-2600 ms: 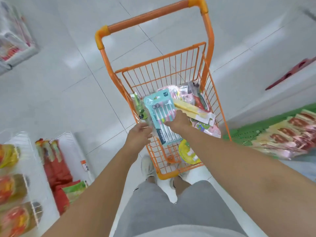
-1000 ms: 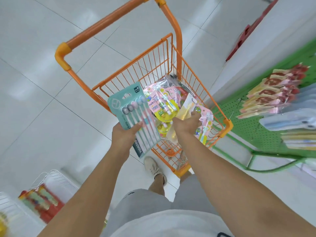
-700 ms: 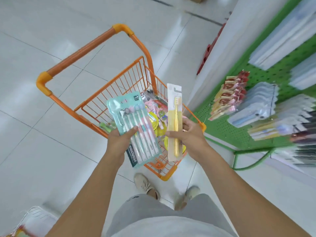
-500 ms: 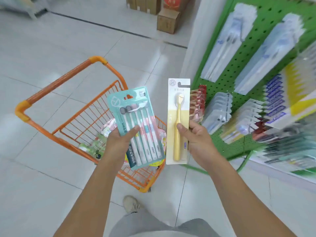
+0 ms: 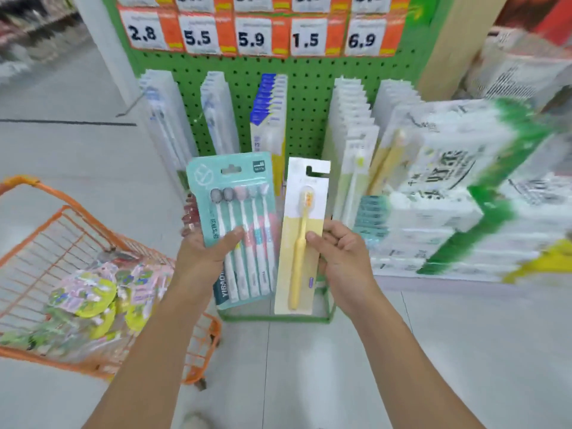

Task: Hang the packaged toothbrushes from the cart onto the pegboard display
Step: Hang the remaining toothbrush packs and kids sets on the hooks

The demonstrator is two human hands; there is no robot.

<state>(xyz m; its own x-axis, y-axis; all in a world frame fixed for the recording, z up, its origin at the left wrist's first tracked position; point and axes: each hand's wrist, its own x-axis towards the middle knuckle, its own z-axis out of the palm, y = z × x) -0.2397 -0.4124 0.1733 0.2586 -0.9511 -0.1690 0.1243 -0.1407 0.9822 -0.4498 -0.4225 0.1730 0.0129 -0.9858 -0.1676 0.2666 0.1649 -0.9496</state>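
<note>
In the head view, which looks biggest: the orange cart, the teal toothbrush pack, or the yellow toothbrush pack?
1. orange cart
2. teal toothbrush pack and yellow toothbrush pack: near alike, teal wider, yellow slightly taller, so unranked.

The left hand [image 5: 205, 258] grips a teal five-brush pack [image 5: 240, 212]; the right hand [image 5: 342, 255] pinches a yellow single-toothbrush card [image 5: 301, 239], both upright before the green pegboard [image 5: 306, 97], orange cart [image 5: 62, 243] at left.

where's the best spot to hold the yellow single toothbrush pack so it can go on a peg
Probably low on the yellow toothbrush pack, where the right hand pinches it from the right edge, thumb across the front. The card stands upright with its hook slot at the top, so a low side grip leaves that slot free to slide onto a pegboard peg.
</note>
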